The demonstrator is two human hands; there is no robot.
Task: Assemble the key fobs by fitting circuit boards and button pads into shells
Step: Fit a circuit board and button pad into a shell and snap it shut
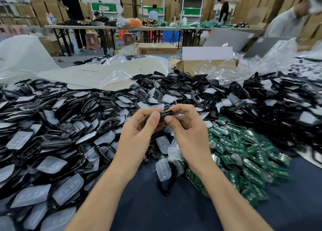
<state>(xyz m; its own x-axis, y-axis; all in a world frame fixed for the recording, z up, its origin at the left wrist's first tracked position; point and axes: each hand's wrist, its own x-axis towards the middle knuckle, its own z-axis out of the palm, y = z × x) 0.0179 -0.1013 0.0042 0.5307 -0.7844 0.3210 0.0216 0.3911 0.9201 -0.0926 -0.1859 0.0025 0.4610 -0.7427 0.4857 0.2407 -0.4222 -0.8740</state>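
Note:
A black key fob shell (165, 115) is held edge-on above the table between both hands. My left hand (139, 131) pinches its left end with thumb and curled fingers. My right hand (187, 126) pinches its right end the same way. What sits inside the shell is hidden by the fingers. Black shells and translucent button pads (52, 135) lie heaped to the left and behind. Green circuit boards (244, 152) are piled to the right. A loose button pad (163, 169) lies on a black shell just below my wrists.
The dark blue table top (148, 204) shows between my forearms. A cardboard box (205, 65) with plastic bags stands behind the heap, beside white foam sheets (97, 74). Another person (292, 22) leans in at far right. People and tables stand in the background.

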